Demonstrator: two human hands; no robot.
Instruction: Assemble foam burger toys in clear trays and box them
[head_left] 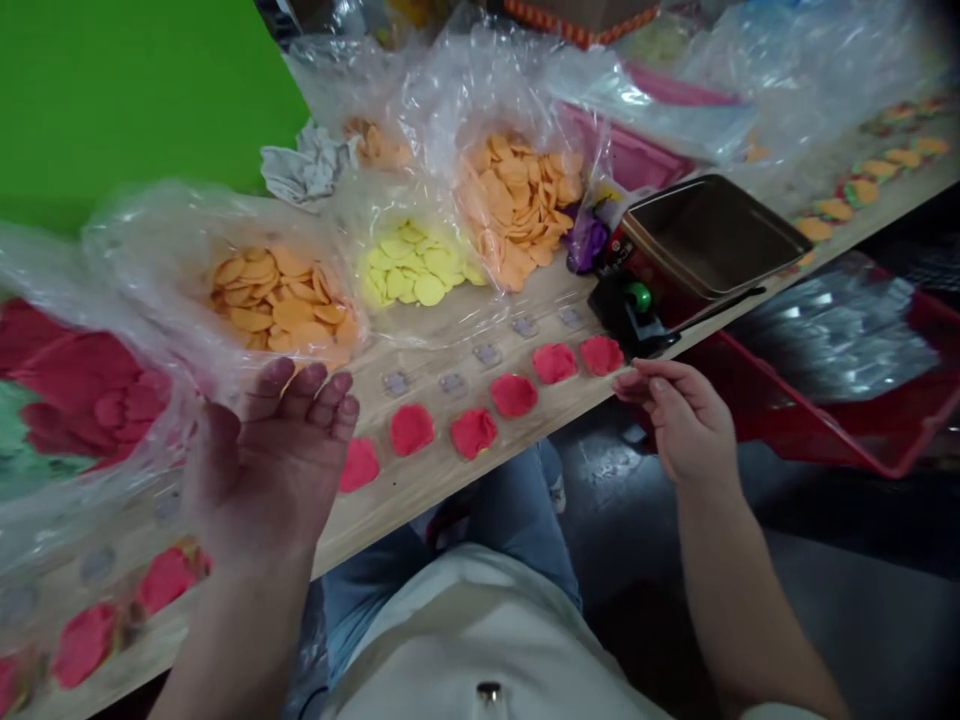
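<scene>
Wooden board holds pink disc just beside right hand

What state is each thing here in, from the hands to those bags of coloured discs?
Left hand: open, fingers slightly curled, in front of a bag.
Right hand: fingers drawn together, beside a red disc.
Red discs: lying flat, spaced in a row along the wooden board.
Orange discs bag: open, heaped with discs.
Yellow discs bag: open, holding a smaller pile.
</scene>
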